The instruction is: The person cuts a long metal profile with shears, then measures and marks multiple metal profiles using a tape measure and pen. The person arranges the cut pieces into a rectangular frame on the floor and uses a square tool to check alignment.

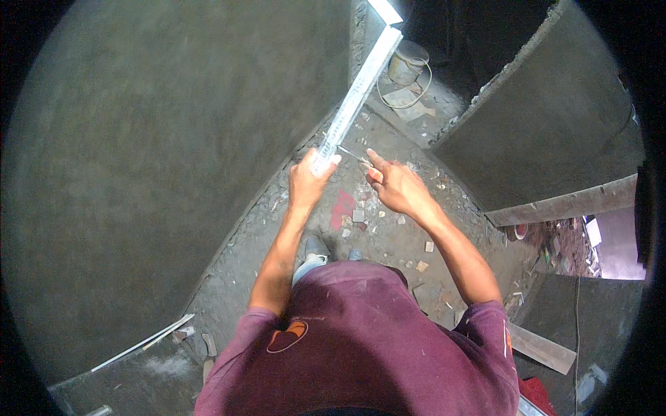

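Note:
My left hand is closed round the near end of a long, silvery-white metal channel. The channel slants up and away to the right, and dark marks run along its lower part. To the right of that end, my right hand pinches a thin rod-like piece with the index finger stretched out. The tip of this piece reaches the channel's edge just above my left hand. Its exact kind is too small to make out. At the top, a short white piece sits at an angle beside the channel's far end.
A large grey plastered wall fills the left. Rubble and stone chips litter the floor. A bucket with a looped handle stands at the far end near a dark opening. Another grey wall rises at right; a board lies lower right.

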### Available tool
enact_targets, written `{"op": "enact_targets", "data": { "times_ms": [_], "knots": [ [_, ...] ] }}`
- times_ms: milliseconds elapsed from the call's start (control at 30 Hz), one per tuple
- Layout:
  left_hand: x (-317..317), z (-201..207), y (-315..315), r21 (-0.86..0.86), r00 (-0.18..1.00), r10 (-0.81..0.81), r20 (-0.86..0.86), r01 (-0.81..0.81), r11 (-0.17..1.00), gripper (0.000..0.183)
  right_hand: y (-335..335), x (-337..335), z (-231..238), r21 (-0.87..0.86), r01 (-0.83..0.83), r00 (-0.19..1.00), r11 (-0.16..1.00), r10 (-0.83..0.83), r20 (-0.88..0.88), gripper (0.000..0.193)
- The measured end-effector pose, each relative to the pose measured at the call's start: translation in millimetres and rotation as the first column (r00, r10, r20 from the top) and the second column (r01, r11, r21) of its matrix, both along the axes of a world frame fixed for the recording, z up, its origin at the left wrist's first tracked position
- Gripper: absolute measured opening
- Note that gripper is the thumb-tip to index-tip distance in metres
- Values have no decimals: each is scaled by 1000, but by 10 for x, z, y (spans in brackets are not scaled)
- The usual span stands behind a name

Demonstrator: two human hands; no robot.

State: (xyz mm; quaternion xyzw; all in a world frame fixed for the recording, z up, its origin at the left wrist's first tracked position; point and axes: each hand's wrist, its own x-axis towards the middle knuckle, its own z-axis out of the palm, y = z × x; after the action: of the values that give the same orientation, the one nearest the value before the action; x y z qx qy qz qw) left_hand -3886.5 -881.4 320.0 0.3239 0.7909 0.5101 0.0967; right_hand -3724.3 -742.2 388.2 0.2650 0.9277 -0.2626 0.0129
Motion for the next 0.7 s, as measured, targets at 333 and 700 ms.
{"op": "enact_targets", "data": {
  "times_ms": [333,700],
  "knots": [
    [259,-170,77,-73,999,-31,-21,30,997,42,-5,112,-96,69,41,999,997,-39,-20,52],
    [41,13,-270,33,984,-157,83,155,987,44,420,479,-499,258,-128,968,958,177,-176,52]
  ]
}}
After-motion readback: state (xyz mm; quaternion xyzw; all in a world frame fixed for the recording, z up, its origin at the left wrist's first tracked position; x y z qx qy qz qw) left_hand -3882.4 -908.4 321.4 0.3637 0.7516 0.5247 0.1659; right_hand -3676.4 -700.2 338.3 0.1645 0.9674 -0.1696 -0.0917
